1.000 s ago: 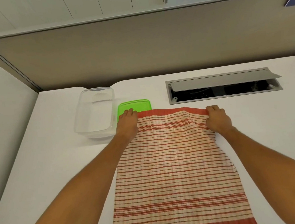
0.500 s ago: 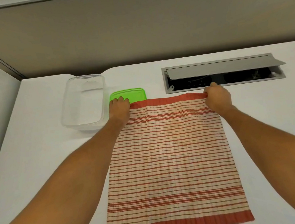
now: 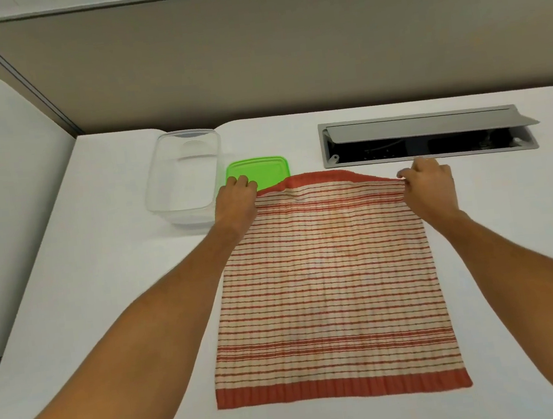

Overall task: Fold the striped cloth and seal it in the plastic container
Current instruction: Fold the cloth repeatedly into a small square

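Note:
A red-and-cream striped cloth lies spread flat on the white table. My left hand pinches its far left corner and my right hand pinches its far right corner. The far edge between them bulges up slightly. A clear plastic container stands open at the back left, just left of my left hand. Its green lid lies flat beside it, partly under the cloth's far edge and my left fingers.
A grey cable hatch with its flap raised is set into the table behind my right hand. A beige partition wall closes off the back. The white table ends at the left, beside a second white surface.
The far edge of the cloth, stretched straight half a second ago, now arches up between my hands. Both hands stay on the far corners; the camera view has shifted.

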